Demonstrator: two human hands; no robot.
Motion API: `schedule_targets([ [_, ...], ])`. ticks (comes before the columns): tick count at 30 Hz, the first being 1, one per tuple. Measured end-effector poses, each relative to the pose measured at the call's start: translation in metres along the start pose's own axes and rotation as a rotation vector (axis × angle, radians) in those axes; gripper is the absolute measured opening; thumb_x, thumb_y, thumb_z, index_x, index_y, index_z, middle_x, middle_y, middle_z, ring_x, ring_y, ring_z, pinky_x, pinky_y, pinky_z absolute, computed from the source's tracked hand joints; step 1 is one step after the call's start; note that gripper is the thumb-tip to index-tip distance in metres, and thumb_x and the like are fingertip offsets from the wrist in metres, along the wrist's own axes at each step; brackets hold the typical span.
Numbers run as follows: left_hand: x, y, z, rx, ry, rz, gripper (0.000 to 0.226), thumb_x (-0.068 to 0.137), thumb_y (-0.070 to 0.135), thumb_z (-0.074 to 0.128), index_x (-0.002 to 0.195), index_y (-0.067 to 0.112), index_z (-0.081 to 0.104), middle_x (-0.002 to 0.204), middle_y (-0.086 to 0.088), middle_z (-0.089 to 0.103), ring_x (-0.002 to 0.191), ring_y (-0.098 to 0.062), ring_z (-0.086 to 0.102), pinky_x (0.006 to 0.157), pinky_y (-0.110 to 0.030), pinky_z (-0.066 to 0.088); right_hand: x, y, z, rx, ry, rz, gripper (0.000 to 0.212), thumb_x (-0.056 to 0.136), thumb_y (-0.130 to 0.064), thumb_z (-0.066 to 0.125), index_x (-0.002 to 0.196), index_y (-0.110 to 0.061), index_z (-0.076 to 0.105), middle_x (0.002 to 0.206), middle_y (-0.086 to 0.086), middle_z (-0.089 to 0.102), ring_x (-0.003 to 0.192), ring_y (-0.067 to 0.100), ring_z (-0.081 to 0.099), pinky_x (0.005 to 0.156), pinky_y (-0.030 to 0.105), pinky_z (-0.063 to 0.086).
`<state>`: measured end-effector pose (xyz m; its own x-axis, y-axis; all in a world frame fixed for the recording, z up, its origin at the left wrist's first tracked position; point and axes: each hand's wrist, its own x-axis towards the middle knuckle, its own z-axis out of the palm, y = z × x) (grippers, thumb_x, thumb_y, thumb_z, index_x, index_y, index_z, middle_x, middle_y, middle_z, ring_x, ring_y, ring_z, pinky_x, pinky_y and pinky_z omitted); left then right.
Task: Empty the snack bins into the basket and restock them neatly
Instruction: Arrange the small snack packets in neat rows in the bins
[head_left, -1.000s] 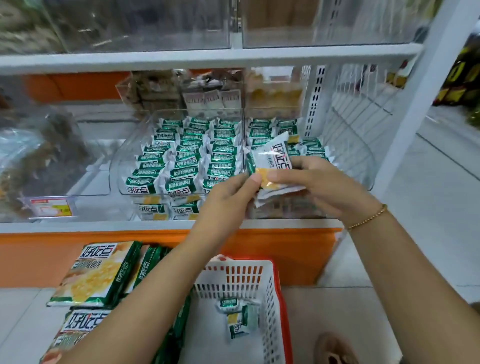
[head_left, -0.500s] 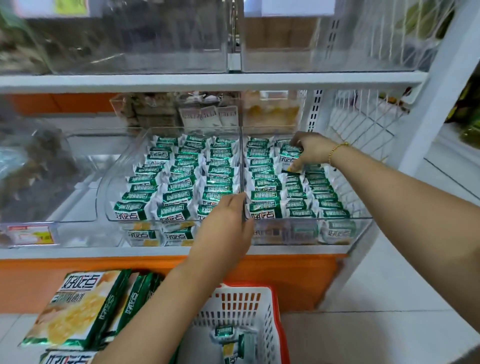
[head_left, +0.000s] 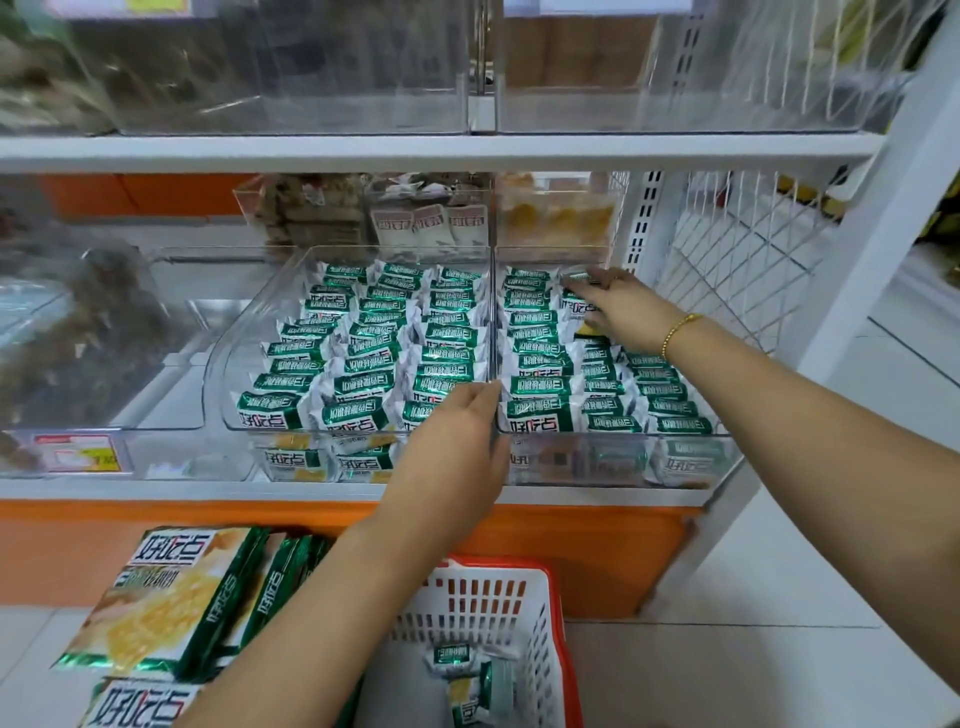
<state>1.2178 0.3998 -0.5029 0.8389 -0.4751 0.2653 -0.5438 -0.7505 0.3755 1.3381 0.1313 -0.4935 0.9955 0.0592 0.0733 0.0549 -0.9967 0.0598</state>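
Two clear snack bins stand side by side on the middle shelf: the left bin and the right bin. Both hold neat rows of green-and-white snack packets. My right hand reaches to the back of the right bin and pinches a snack packet at the far end of the middle row. My left hand rests at the front of the bins by the divider, its fingers on the front-row packets. On the floor below stands the white basket with a red rim, and a few packets lie inside it.
Large green snack bags lie stacked on the floor left of the basket. More clear bins with dark snacks fill the shelf's left side and the shelf above. A white wire side panel closes the shelf's right end.
A second ago both hands held a stack of packets in front of the bins. The right hand has since carried a packet to the back of the right bin, while the left dropped to the front rim.
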Motion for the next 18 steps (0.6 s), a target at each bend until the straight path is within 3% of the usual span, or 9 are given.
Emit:
schedule_targets([
  [2,-0.002,0.002,0.0,0.013,-0.013,0.001,0.055,0.099,0.027,0.046,0.15,0.019,0.026,0.152,0.001,0.032,0.127,-0.016,0.046,0.1,-0.022,0.038,-0.004,0.0,0.005,-0.05,-0.035,0.004,0.057,0.104,-0.021,0.031,0.153,-0.035,0.004,0.16,0.014,0.008,0.146,0.037,0.007,0.117,0.056,0.016],
  [7,-0.014,0.003,-0.001,0.009,-0.064,-0.012,0.055,0.1,0.027,0.045,0.15,0.017,0.026,0.158,0.003,0.02,0.12,-0.018,0.053,0.104,-0.024,0.036,-0.011,-0.007,-0.003,-0.048,-0.115,0.047,0.066,0.103,-0.019,0.035,0.152,-0.036,-0.007,0.161,0.011,-0.008,0.146,0.035,-0.011,0.116,0.058,0.001],
  [9,-0.023,0.003,-0.002,0.008,-0.049,0.016,0.053,0.1,0.027,0.044,0.149,0.018,0.028,0.156,0.003,0.024,0.128,-0.014,0.046,0.105,-0.02,0.033,-0.02,-0.015,-0.008,0.015,-0.032,0.084,0.063,0.102,-0.023,0.038,0.154,-0.03,0.002,0.16,0.018,0.002,0.147,0.036,-0.008,0.118,0.056,0.001],
  [11,-0.036,-0.001,-0.003,-0.007,-0.019,0.051,0.049,0.099,0.026,0.045,0.146,0.018,0.035,0.151,0.005,0.033,0.13,-0.011,0.043,0.102,-0.015,0.032,-0.038,-0.029,-0.019,0.141,0.208,0.11,0.051,0.1,-0.025,0.044,0.147,-0.016,0.03,0.147,0.023,0.035,0.145,0.035,0.016,0.118,0.051,0.017],
  [12,-0.044,-0.004,-0.004,-0.019,-0.007,0.054,0.045,0.098,0.026,0.047,0.142,0.019,0.041,0.145,0.006,0.039,0.125,-0.01,0.046,0.096,-0.013,0.033,-0.05,-0.038,-0.027,0.228,0.358,0.111,0.039,0.099,-0.027,0.046,0.134,-0.011,0.047,0.132,0.019,0.049,0.135,0.032,0.034,0.112,0.046,0.03],
  [14,-0.062,-0.011,-0.005,-0.049,0.011,0.048,0.027,0.096,0.027,0.05,0.121,0.02,0.056,0.121,0.007,0.052,0.105,-0.01,0.056,0.08,-0.012,0.037,-0.078,-0.06,-0.039,0.372,0.55,0.016,0.022,0.098,-0.03,0.05,0.097,-0.011,0.061,0.095,0.005,0.058,0.092,0.02,0.055,0.081,0.033,0.046],
  [16,-0.084,-0.023,-0.006,-0.061,-0.001,0.01,0.009,0.095,0.028,0.052,0.09,0.021,0.057,0.092,0.009,0.056,0.082,-0.01,0.058,0.066,-0.019,0.041,-0.11,-0.089,-0.039,0.421,0.513,-0.2,0.03,0.095,-0.032,0.053,0.074,-0.011,0.056,0.068,0.0,0.054,0.062,0.013,0.048,0.058,0.026,0.036],
  [18,-0.108,-0.04,-0.004,-0.04,-0.053,-0.056,0.022,0.095,0.032,0.052,0.075,0.022,0.05,0.069,0.012,0.052,0.061,-0.004,0.052,0.052,-0.016,0.036,-0.138,-0.121,-0.024,0.444,0.337,-0.392,0.033,0.091,-0.036,0.054,0.066,-0.013,0.053,0.058,-0.003,0.051,0.052,0.01,0.045,0.053,0.017,0.031],
])
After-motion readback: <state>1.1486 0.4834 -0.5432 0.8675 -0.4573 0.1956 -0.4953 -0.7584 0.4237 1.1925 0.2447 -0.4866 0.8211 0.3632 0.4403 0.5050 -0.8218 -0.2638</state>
